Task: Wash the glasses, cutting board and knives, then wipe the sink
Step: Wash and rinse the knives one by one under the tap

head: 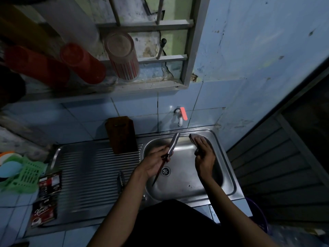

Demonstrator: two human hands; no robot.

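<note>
Gripping a knife [173,145] over the steel sink [229,168], left fingers [156,154] curl; right fingers [202,143] press a cloth [193,137] flat.

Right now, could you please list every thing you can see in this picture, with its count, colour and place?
stainless steel sink: 1, silver, centre right, with ribbed draining board to its left
white plastic tap with orange handle: 1, on the wall above the basin
long knife with dark red handle: 1, over the basin
dark cloth: 1, on the basin's far rim
brown wooden cutting board: 1, upright against the tiles
dark-handled knife: 1, on the draining board
striped clear glass: 1, on the ledge
red plastic cups: at least 2, left of it
green plastic basket: 1, far left
coffee sachets: several, dark, left counter
hands: left hand grips the long knife; right hand rests on the cloth
</note>
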